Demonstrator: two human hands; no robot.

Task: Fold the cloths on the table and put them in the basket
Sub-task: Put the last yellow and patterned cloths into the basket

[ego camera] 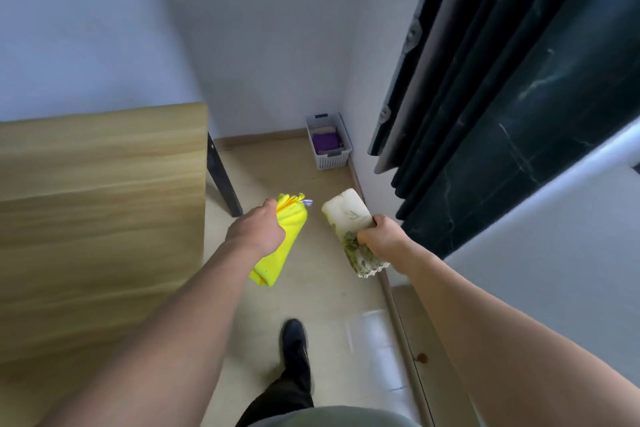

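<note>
The basket (329, 142) stands ahead on the floor, nearer the right hand (381, 236) grasping the leaf-print cloth (349, 218); the left hand (256, 230) grips the yellow cloth (277, 253).

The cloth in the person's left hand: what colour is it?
Bright yellow cloth, seen best in the head view.

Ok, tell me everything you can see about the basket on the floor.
The basket is a small, pale rectangular bin, seemingly plastic, with perforated mesh-like walls. It sits upright on the floor in the far corner against the wall, well ahead of both hands. Inside lie folded cloths, a purple cloth plainest. No hand touches it.
</note>
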